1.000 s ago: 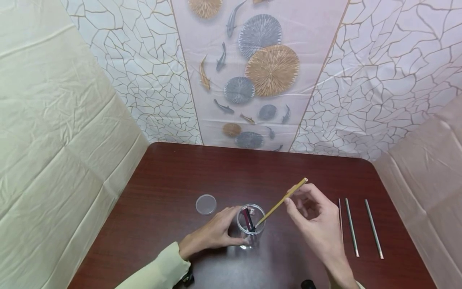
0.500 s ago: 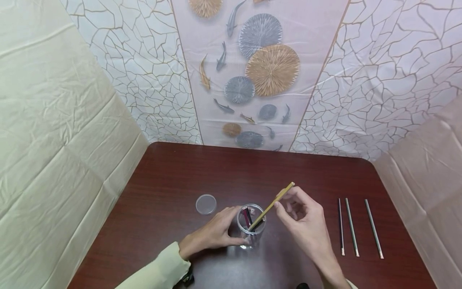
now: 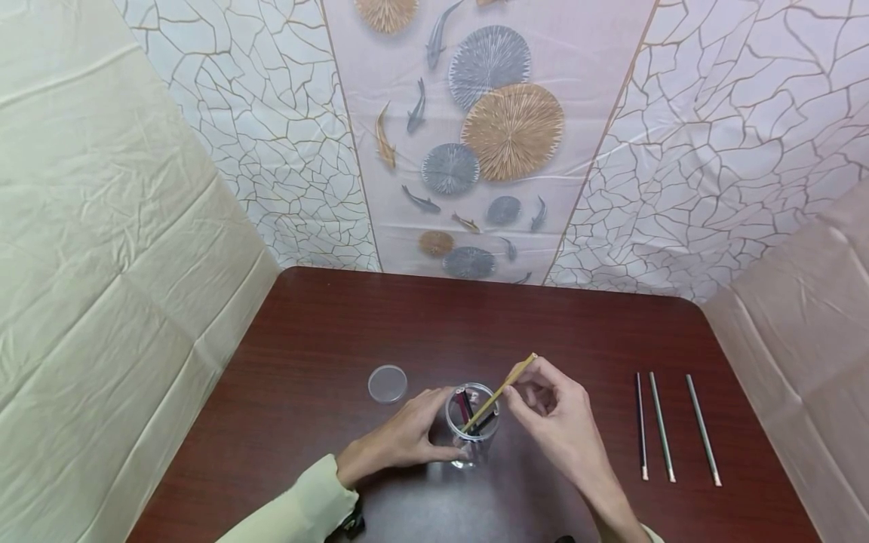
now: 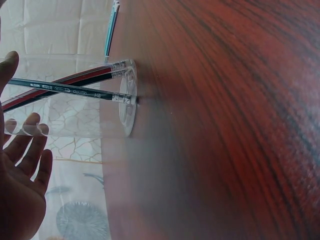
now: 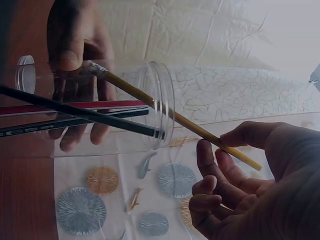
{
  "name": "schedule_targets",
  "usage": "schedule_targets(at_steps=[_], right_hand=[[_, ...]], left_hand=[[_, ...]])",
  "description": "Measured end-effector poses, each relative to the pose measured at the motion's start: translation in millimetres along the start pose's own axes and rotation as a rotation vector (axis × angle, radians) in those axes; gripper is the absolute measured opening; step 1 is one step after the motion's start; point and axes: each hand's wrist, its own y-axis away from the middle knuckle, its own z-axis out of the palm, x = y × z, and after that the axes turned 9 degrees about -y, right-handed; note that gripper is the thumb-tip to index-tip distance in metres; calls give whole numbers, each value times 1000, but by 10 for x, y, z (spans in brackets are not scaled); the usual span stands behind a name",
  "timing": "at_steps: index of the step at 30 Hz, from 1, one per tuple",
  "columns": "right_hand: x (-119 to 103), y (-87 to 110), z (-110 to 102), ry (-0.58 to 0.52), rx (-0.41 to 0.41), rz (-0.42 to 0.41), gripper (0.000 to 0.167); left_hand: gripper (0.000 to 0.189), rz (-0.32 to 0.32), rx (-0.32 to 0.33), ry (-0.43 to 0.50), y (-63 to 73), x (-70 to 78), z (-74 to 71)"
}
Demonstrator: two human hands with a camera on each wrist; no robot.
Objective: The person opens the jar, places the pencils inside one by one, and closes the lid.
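My left hand (image 3: 407, 436) holds a clear plastic jar (image 3: 473, 385) upright on the table, thumb and fingers round its side. In the right wrist view several pencils lean inside, including a red pencil (image 5: 127, 104) and a dark green pencil (image 5: 112, 119); their eraser ends rest at the jar's bottom in the left wrist view. My right hand (image 3: 560, 421) pinches a yellow pencil (image 3: 502, 390) near its upper end, between thumb and fingers. That pencil slants through the jar's mouth, its eraser end inside, against or near the wall on the left-hand side.
A round clear lid (image 3: 388, 385) lies left of the jar. To the right lie a dark pencil (image 3: 641, 426) and two greenish pencils, one of them a green pencil (image 3: 704, 430) farthest right. Patterned cloth (image 3: 468, 226) hangs behind the brown table (image 3: 326, 317).
My right hand has moved left and slightly down, bringing the yellow pencil's lower end from the jar's mouth down into it. My left hand and the jar have stayed put.
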Motion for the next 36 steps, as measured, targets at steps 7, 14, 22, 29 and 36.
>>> schedule_targets(at_steps=[7, 14, 22, 29, 36], right_hand=[[74, 0, 0, 115, 9, 55, 26], [108, -6, -40, 144, 29, 68, 26], [155, -7, -53, 167, 4, 34, 23], [197, -23, -144, 185, 43, 75, 18], [277, -49, -312, 198, 114, 78, 18]], left_hand=[[89, 12, 7, -1, -2, -5, 4], [88, -12, -13, 6, 0, -2, -7], [86, 3, -3, -6, 0, -5, 4], [86, -9, -13, 0, 1, 0, 5], [85, -16, -18, 8, 2, -4, 9]])
